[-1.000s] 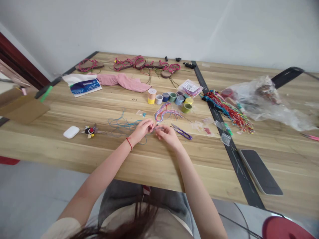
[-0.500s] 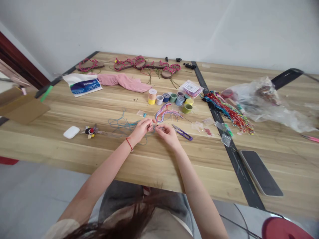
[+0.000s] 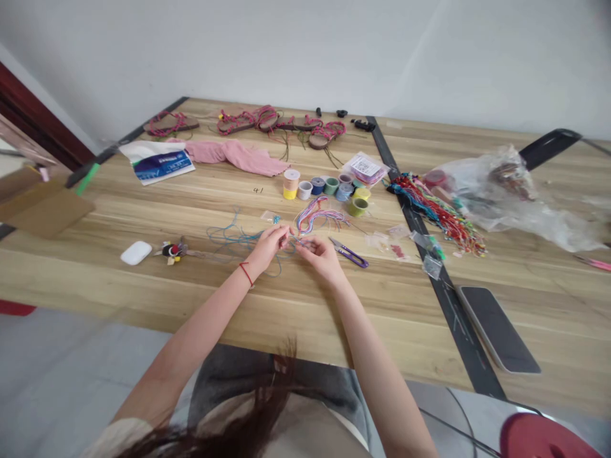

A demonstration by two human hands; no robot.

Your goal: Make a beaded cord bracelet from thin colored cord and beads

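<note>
Thin blue cords [image 3: 233, 238] lie loosely on the wooden table and run under and into my hands. My left hand [image 3: 272, 247], with a red string at its wrist, pinches the cord, thumb against fingers. Just to its right, my right hand [image 3: 321, 256] also pinches the cord; the short stretch between the fingertips is too small to make out in detail. Beyond the hands lies a bundle of pink, purple and white cords [image 3: 315, 217]. Purple thread snips [image 3: 352, 256] rest to the right of my right hand. A small bag with blue beads [image 3: 275, 219] lies behind my left hand.
Several thread spools [image 3: 317, 186] stand behind the cords. Small bead bags [image 3: 397, 250], a phone [image 3: 499, 329] and a heap of colourful cords [image 3: 436, 213] are to the right. A white case [image 3: 136, 252] and a keychain [image 3: 172, 250] sit left. Cord sandals [image 3: 267, 119] line the back.
Both hands stay close together on the cord. The fingers have shifted slightly, with the left fingertips curled in a little more. The other things lie as before.
</note>
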